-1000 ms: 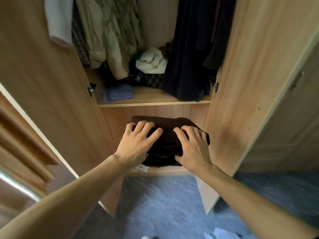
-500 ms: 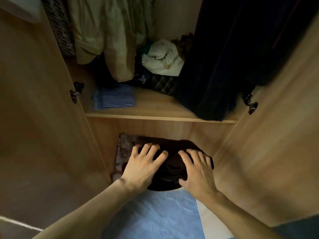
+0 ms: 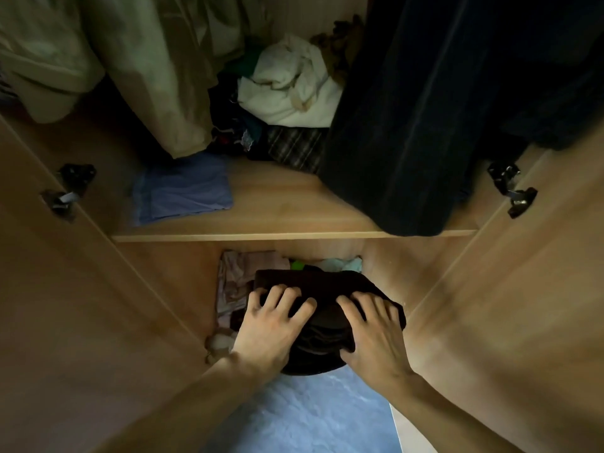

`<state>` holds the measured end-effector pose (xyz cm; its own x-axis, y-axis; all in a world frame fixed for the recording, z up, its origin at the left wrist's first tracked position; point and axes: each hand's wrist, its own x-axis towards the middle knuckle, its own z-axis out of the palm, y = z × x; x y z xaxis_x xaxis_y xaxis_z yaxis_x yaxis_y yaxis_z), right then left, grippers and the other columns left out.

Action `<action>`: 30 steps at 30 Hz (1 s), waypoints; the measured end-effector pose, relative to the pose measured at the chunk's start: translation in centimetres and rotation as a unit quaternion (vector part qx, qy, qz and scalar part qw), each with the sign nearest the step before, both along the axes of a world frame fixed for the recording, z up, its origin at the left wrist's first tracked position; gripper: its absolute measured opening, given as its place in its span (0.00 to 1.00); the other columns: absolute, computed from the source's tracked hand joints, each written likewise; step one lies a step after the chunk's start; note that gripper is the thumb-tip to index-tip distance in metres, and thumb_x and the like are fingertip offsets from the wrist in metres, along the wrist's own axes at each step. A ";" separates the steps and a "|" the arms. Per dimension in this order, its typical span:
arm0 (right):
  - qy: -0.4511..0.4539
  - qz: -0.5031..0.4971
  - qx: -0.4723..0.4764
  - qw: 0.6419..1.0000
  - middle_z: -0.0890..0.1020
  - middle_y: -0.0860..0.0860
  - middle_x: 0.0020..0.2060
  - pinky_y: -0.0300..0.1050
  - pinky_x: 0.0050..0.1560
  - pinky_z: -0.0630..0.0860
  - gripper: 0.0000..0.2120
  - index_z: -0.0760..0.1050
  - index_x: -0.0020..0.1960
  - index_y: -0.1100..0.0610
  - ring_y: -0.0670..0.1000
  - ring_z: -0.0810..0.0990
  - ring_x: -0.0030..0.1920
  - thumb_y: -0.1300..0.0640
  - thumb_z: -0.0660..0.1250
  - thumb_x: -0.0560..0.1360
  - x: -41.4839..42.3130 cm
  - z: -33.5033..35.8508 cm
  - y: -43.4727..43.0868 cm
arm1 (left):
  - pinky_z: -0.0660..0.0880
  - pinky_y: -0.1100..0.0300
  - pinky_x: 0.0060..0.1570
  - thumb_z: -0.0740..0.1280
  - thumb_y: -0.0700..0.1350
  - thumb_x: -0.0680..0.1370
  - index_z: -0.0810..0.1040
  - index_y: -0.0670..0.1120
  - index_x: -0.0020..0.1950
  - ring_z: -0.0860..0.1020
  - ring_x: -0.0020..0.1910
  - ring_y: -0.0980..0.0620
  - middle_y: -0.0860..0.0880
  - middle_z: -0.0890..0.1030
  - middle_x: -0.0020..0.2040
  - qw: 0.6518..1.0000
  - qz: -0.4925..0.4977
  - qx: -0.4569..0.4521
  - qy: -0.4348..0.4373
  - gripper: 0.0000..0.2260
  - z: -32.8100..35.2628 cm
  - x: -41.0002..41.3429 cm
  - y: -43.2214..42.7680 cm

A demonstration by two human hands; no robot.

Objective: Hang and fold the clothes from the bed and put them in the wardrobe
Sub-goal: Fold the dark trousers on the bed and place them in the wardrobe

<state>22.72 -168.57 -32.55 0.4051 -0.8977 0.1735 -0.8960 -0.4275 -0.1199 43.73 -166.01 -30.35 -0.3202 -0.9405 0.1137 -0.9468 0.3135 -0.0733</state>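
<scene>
Dark brown folded garment (image 3: 313, 287), olive-green hanging jacket (image 3: 147, 60), hanging coat (image 3: 408, 109) — navy, nearly black, blue folded cloth (image 3: 183, 191), grey plaid cloth (image 3: 294, 145), cream-white cloth (image 3: 287, 89), wardrobe (image 3: 294, 214) — light wood grain.

Head-worn view, close in, facing down — apparently steeply — into wardrobe (image 3: 294, 207)

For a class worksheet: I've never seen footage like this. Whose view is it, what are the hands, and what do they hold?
There is no machine here: a person wears a wide-angle camera on the head, so this single picture looks forward and down at their own arms. The left hand and right hand grip a folded dark garment from both sides, at the mouth of the wardrobe's lower compartment, where other clothes lie. On the shelf above lie a folded blue cloth and a heap topped by a white cloth. A pale jacket and a dark coat hang over it.
</scene>
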 end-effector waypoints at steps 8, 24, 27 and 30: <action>-0.025 0.016 -0.025 0.999 0.75 0.51 0.58 0.49 0.56 0.65 0.46 0.71 0.65 0.50 0.55 0.75 0.57 0.47 0.82 0.49 -0.1 -10.2 -7.3 | 0.74 0.42 0.48 0.81 0.48 0.48 0.70 0.51 0.66 0.73 0.57 0.42 0.45 0.74 0.59 0.999 -0.010 -0.042 -0.008 0.47 -10.3 0.0 -7.2; -0.008 0.026 -0.219 0.975 0.72 0.53 0.61 0.53 0.59 0.67 0.46 0.67 0.70 0.52 0.58 0.71 0.63 0.46 0.81 0.55 0.9 -40.7 -20.7 | 0.68 0.45 0.50 0.81 0.51 0.56 0.65 0.50 0.69 0.69 0.59 0.40 0.44 0.71 0.62 0.972 -0.058 -0.228 -0.020 0.45 -41.5 2.6 -21.1; -0.012 0.022 -0.254 0.967 0.72 0.53 0.61 0.54 0.60 0.67 0.47 0.67 0.69 0.52 0.58 0.71 0.62 0.48 0.82 0.55 0.4 -45.0 -22.4 | 0.67 0.46 0.48 0.81 0.50 0.57 0.66 0.49 0.69 0.69 0.58 0.41 0.44 0.71 0.61 0.962 -0.061 -0.265 -0.021 0.44 -45.7 1.9 -23.0; -0.013 0.015 -0.274 0.962 0.72 0.53 0.61 0.54 0.60 0.68 0.47 0.67 0.69 0.52 0.57 0.71 0.62 0.48 0.83 0.55 -0.1 -48.6 -23.2 | 0.67 0.46 0.47 0.81 0.49 0.56 0.68 0.49 0.68 0.70 0.57 0.41 0.44 0.73 0.60 0.955 -0.063 -0.290 -0.011 0.42 -49.6 1.5 -24.1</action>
